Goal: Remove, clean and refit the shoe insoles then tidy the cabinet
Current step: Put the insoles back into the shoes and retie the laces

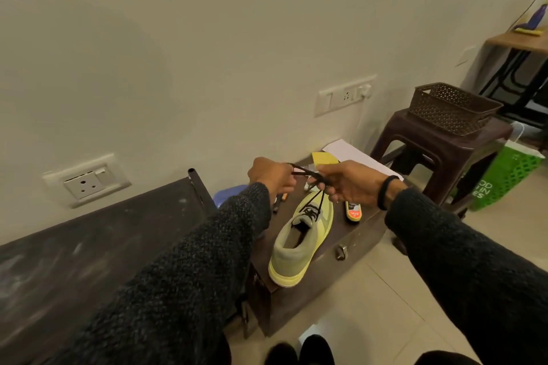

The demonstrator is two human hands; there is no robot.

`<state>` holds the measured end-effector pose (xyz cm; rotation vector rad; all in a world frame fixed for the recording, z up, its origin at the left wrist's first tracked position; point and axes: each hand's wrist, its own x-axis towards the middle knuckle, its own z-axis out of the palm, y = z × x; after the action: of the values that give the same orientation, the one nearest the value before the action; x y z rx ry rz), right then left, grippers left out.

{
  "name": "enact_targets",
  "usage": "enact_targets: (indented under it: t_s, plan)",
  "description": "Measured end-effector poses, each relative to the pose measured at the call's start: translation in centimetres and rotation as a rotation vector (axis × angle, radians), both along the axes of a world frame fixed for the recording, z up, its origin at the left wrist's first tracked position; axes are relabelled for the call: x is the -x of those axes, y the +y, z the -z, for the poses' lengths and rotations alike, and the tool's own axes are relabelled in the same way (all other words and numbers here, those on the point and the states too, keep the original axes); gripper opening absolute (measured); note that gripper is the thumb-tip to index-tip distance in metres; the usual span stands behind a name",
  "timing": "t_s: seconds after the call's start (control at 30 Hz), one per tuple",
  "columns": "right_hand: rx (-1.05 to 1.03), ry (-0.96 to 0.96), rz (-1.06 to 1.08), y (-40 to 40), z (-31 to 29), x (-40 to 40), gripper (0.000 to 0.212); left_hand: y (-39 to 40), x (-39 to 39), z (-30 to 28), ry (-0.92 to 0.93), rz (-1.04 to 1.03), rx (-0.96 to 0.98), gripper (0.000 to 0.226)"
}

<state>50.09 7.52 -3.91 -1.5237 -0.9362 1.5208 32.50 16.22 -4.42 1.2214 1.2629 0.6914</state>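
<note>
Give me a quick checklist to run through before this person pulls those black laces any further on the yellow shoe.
1. Left hand grips one lace end: ok.
2. Right hand grips the other part of the black laces: ok.
3. Yellow-green sneaker sits upright on the dark cabinet top: ok.
4. Sneaker fully supported: not ok, its heel overhangs the cabinet's front edge.
5. Insole back inside the sneaker: cannot tell, the opening is in shadow.
6. Shoe polish tube lies beside the sneaker, apart from it: ok.
</note>
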Motion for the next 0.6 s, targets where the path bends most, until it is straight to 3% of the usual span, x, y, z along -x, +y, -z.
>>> enact_targets:
  t_s: [0.1,0.2,0.3,0.47,0.6]
  plan:
    - [-0.115,-0.326,-0.013,-0.2,-0.2,0.5,0.03,-1.5,1.0,2.8,-0.043,0.077,0.235,0.014]
    - [-0.242,-0.643,-0.079,-0.4,-0.2,1.3,0.005,-3.5,1.6,4.9,-0.094,0.182,0.469,0.013]
    - [-0.361,-0.887,-0.121,-0.2,0.7,2.7,0.005,-5.0,1.4,6.3,-0.109,0.229,0.6,0.01]
    - [-0.593,-1.207,-0.116,-1.8,2.9,6.0,0.012,-5.6,0.9,7.0,-0.174,0.219,0.622,0.024]
    - [-0.733,-1.323,-0.101,-4.4,5.8,7.4,0.009,-5.3,1.4,6.5,-0.253,0.146,0.656,0.031]
